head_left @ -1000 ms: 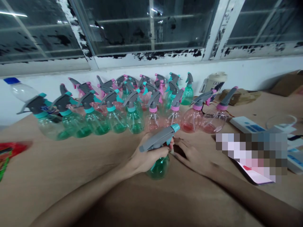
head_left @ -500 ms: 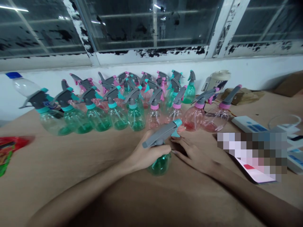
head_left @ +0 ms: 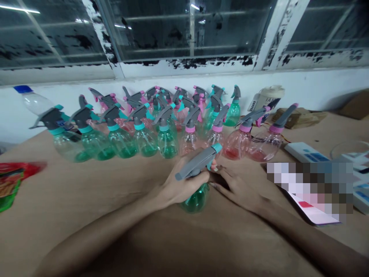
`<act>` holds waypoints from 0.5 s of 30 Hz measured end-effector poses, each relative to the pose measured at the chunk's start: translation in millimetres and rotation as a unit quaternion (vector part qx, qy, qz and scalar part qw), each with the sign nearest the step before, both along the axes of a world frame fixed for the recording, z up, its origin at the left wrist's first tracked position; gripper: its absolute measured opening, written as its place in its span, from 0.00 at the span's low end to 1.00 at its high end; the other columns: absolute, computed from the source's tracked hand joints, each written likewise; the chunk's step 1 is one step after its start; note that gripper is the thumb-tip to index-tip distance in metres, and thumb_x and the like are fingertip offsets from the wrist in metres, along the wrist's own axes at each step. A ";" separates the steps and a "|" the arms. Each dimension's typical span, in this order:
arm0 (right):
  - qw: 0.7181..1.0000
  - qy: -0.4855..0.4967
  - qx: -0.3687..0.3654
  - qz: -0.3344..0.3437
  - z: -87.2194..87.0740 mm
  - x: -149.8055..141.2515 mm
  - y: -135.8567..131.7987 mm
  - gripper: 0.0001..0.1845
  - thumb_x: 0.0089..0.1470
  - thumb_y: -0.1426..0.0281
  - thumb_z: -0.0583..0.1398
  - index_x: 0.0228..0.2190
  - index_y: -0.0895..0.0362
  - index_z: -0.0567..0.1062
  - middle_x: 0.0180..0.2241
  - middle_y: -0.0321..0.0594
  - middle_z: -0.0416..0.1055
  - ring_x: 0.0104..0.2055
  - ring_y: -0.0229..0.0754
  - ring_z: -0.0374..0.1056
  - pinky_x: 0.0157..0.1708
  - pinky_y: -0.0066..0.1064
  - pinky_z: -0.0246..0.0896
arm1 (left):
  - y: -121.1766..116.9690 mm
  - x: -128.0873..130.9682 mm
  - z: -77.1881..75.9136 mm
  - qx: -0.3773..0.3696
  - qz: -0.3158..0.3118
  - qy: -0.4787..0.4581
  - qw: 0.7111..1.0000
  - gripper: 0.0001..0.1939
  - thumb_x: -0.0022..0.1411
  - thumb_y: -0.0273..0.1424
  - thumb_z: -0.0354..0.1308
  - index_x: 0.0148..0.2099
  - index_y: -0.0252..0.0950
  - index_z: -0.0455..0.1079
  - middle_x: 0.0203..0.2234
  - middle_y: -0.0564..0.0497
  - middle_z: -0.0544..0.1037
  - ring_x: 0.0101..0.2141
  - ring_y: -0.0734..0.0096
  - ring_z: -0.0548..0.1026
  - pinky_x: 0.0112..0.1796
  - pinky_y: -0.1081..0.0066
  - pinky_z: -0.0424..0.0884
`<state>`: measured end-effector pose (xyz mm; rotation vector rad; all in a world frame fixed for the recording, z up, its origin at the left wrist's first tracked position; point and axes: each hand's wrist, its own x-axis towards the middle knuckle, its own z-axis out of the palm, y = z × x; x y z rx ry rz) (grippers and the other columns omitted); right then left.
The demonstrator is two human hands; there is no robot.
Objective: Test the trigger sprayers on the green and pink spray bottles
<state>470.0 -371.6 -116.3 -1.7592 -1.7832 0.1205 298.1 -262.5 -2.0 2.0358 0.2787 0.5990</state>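
My left hand [head_left: 180, 186] is wrapped around the neck of a green spray bottle [head_left: 196, 198] that stands on the wooden table [head_left: 86, 200]. Its grey trigger head [head_left: 196, 166] with a teal nozzle points up to the right. My right hand [head_left: 240, 184] rests on the table just right of the bottle, its fingertips touching the nozzle end and the collar under the head. Behind them stand rows of several green spray bottles [head_left: 165, 138] and pink spray bottles [head_left: 239, 142].
A clear bottle with a blue cap [head_left: 31, 102] stands at the far left. A red and green packet [head_left: 11, 182] lies at the left edge. A cup [head_left: 266, 98], white boxes [head_left: 307, 152] and papers [head_left: 314, 207] lie to the right, under the window wall.
The view has shifted slightly. My left hand keeps its grip on the green bottle, and my right fingers have moved a little around the nozzle and collar.
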 end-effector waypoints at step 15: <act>1.000 -0.002 0.000 0.009 -4.3 2.7 0.0 0.25 0.59 0.63 0.53 0.56 0.55 0.58 0.55 0.49 0.64 0.59 0.50 0.58 0.58 0.50 0.56 | -1.6 -0.6 -2.7 0.039 0.035 -0.004 0.999 0.07 0.50 0.24 0.50 0.27 0.39 0.54 0.18 0.60 0.53 0.19 0.78 0.54 0.21 0.75 0.52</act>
